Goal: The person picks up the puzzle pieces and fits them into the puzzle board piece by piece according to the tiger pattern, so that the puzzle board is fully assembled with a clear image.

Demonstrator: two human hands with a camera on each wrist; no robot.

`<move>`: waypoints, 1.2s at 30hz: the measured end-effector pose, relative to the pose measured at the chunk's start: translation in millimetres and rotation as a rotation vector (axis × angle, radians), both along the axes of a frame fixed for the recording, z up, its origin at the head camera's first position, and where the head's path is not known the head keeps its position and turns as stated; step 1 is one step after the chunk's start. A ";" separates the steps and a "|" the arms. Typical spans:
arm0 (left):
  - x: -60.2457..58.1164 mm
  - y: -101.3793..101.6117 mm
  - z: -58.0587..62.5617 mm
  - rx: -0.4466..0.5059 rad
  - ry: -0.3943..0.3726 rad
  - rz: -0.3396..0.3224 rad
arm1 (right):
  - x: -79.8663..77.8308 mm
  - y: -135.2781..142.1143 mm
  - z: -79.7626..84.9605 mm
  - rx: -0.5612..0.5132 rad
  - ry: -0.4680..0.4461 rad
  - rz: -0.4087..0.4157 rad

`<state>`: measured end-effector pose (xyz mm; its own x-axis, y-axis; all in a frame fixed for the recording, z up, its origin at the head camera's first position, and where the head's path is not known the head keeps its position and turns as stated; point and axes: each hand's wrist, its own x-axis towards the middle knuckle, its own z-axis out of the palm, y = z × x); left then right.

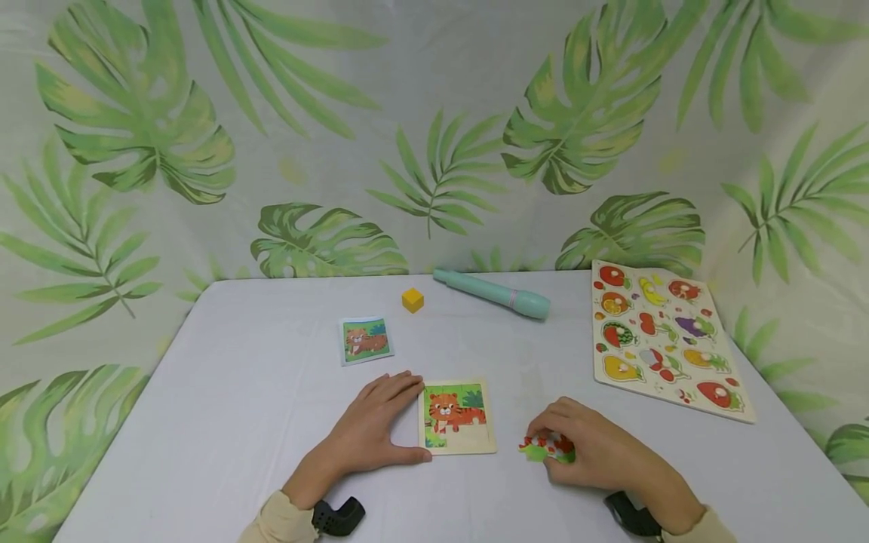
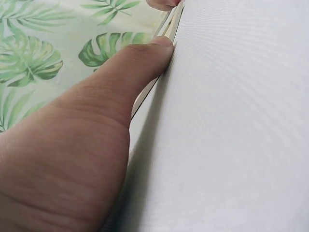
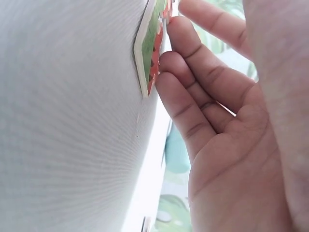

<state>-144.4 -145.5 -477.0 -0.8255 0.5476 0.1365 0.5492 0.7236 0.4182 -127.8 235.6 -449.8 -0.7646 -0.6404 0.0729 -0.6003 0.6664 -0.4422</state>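
Note:
A square wooden puzzle board (image 1: 459,448) lies on the white table, its tiger picture filled in except for a bare wooden strip at the lower right. My left hand (image 1: 376,424) rests along the board's left side, fingers extended at the upper corner and thumb (image 2: 149,55) against the lower corner. To the right of the board, my right hand (image 1: 589,446) bends over red and green puzzle pieces (image 1: 541,450), gripping them between thumb and fingers. In the right wrist view, curled fingertips (image 3: 169,82) meet the pieces' edge, close over the tabletop. The hand partly covers the pieces.
A small tiger picture card (image 1: 366,341) lies behind the left hand. Farther back are a yellow cube (image 1: 413,300) and a mint-green tube-shaped object (image 1: 492,292). A fruit peg board (image 1: 661,339) lies at the right edge. Leaf-patterned cloth (image 1: 434,173) hangs behind the table.

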 end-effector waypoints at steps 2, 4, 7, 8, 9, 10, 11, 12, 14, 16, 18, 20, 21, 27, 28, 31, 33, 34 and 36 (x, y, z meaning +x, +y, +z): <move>0.0 0.0 0.3 -0.003 0.000 0.000 | 0.4 0.0 -0.4 -0.013 0.007 0.000; 0.0 -0.1 0.2 -0.007 -0.001 0.002 | 0.6 -0.1 -0.3 -0.025 0.009 0.000; 0.1 0.0 0.0 -0.008 -0.003 0.005 | 1.1 -0.2 0.4 -0.030 0.002 -0.004; 0.2 0.0 -0.3 -0.008 -0.003 0.006 | 1.3 -0.4 0.7 -0.034 0.001 -0.003; 0.2 0.1 -0.7 -0.009 -0.003 0.007 | 1.6 -0.7 0.9 -0.038 0.000 -0.006; 0.3 0.1 -1.1 -0.009 -0.003 0.008 | 1.9 -0.9 1.1 -0.041 0.000 -0.010; 0.3 0.2 -1.4 -0.008 -0.003 0.007 | 2.1 -1.1 1.1 -0.048 0.002 -0.009; 0.3 0.2 -1.8 -0.009 -0.002 0.007 | 2.4 -1.3 1.1 -0.056 0.002 -0.008; 0.2 0.2 -2.4 -0.010 -0.001 0.006 | 3.0 -1.8 1.1 -0.068 0.002 -0.007; -0.1 0.1 -2.6 -0.009 0.001 0.003 | 3.2 -2.0 1.3 -0.071 0.006 -0.004; -0.4 -0.1 -2.4 -0.009 0.005 0.001 | 2.8 -2.0 1.3 -0.066 0.009 0.000; -0.7 -0.4 -2.0 -0.010 0.009 0.000 | 2.3 -2.5 2.0 -0.050 0.013 0.001; -0.9 -0.5 -1.6 -0.008 0.010 -0.001 | 1.8 -3.0 2.2 -0.041 0.013 0.000; -1.5 -0.7 -1.2 -0.006 0.019 -0.003 | 1.2 -4.5 3.5 0.015 0.001 -0.004; -1.5 -0.8 -1.2 -0.007 0.020 -0.004 | 1.5 -4.6 3.6 0.023 0.000 -0.004; -1.3 -0.6 -0.8 -0.001 0.018 -0.007 | 2.3 -5.4 4.2 0.038 0.004 -0.007; -0.8 -0.3 -0.4 0.002 0.013 -0.008 | 2.9 -5.9 4.6 0.042 0.007 -0.009; -0.6 -0.3 -0.5 0.002 0.012 -0.008 | 3.1 -6.1 4.4 0.041 0.011 -0.010; -0.5 0.0 -0.7 0.002 0.009 -0.008 | 3.3 -5.8 3.6 0.034 0.018 -0.008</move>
